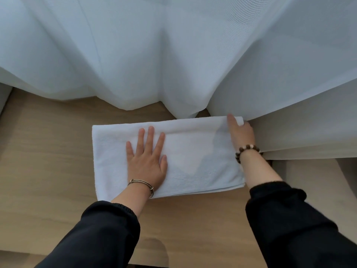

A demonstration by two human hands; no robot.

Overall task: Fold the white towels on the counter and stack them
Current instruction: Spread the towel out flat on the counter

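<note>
A white towel (193,151) lies folded in a long rectangle on the wooden counter (48,151), with layered edges showing along its near side. My left hand (146,161) lies flat on the towel's left half, fingers straight and spread, palm pressing down. My right hand (241,134) is at the towel's far right corner, where its fingers pinch the corner's edge with the thumb under the cloth. Both arms wear black sleeves, and each wrist carries a bracelet.
A sheer white curtain (173,55) hangs across the back and drapes onto the counter just behind the towel. A beige upholstered edge (309,132) sits to the right, close to my right hand. Bare wood stretches left of the towel and in front of it.
</note>
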